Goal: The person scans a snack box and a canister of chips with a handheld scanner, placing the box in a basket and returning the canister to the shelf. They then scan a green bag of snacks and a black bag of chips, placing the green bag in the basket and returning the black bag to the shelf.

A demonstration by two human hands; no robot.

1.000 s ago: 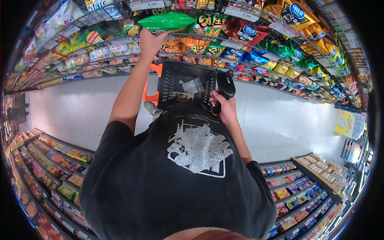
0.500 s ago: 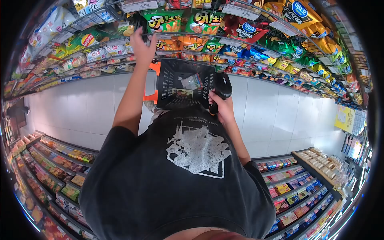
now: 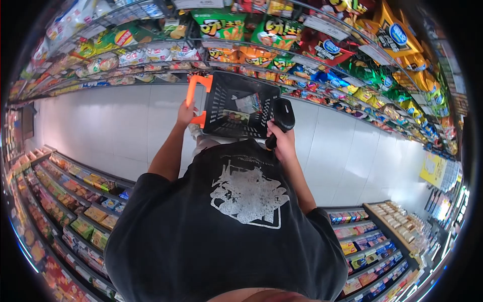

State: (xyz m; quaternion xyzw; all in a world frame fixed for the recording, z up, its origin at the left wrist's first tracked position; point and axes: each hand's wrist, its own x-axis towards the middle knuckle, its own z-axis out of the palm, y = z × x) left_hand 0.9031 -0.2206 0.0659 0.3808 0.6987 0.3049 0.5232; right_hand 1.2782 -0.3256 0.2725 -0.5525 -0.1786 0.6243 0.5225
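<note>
My left hand (image 3: 186, 112) is closed around the orange handle (image 3: 191, 91) of a black shopping basket (image 3: 215, 98), at the basket's left side. Inside the basket lie a pale, partly clear packet (image 3: 247, 103) and a darker packet (image 3: 235, 118); I cannot read their labels. My right hand (image 3: 283, 141) grips a black handheld barcode scanner (image 3: 285, 114) by its grip, head up, beside the basket's right wall. The basket is close in front of my body, and its underside is hidden.
Shelves ahead hold green chip bags (image 3: 219, 26), red bags (image 3: 328, 49) and gold bags (image 3: 397, 35), with a price tag (image 3: 327, 27) on a rail. Grey tiled floor (image 3: 121, 121) runs to both sides. Behind me stand shelves of boxed snacks (image 3: 95, 215) and a yellow sign (image 3: 435, 168).
My left hand has come down from beside the chip bags on the shelf and taken hold of the basket handle. The basket and scanner have shifted slightly right in view.
</note>
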